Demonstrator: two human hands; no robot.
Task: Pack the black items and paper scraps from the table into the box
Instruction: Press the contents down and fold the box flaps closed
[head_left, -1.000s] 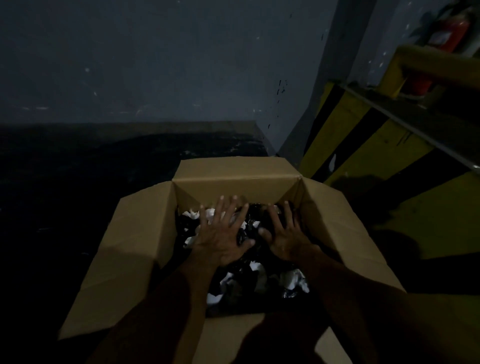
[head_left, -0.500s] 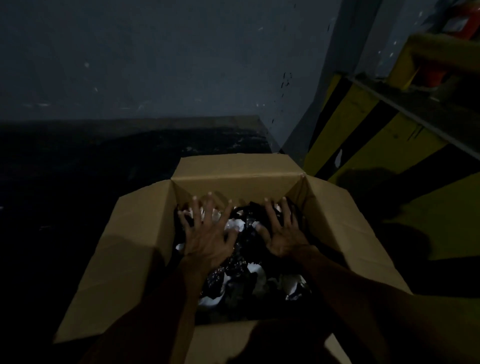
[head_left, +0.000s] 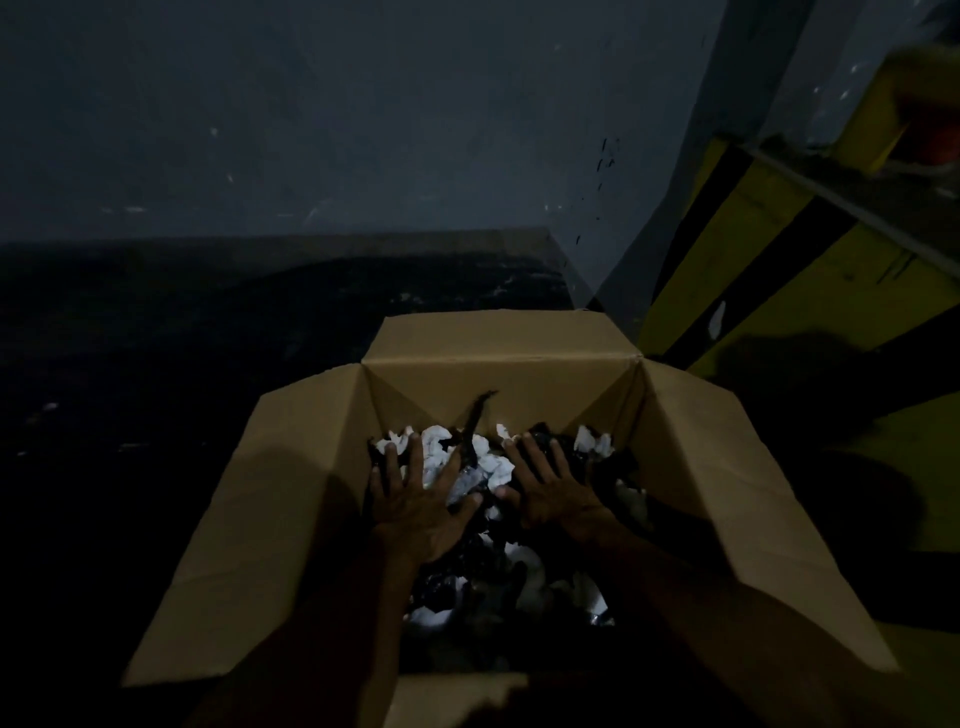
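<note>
Both of your hands are inside the open cardboard box (head_left: 498, 364) in the head view, palms down and fingers spread flat, gripping nothing. Your left hand (head_left: 421, 506) lies on the left part of the fill, its fingertips touching the white paper scraps (head_left: 434, 457); your right hand (head_left: 553, 493) lies just beside it, thumbs near each other but apart, its fingers resting over the black items (head_left: 550, 447) heaped toward the far right of the box. White scraps and black pieces are mixed all through the box, from the far wall to the near edge, where more pale paper shows beneath your forearms. One thin dark strip (head_left: 475, 421) sticks up tilted against the far inner wall, between your two hands. All four flaps are folded outward, the left and right ones wide open. The box stands on a dark table (head_left: 182, 338), dim and hard to read. Behind it rises a grey wall (head_left: 337, 130), and to your right stands a yellow and black striped barrier (head_left: 769, 249); the top right corner is too blurred to tell.
</note>
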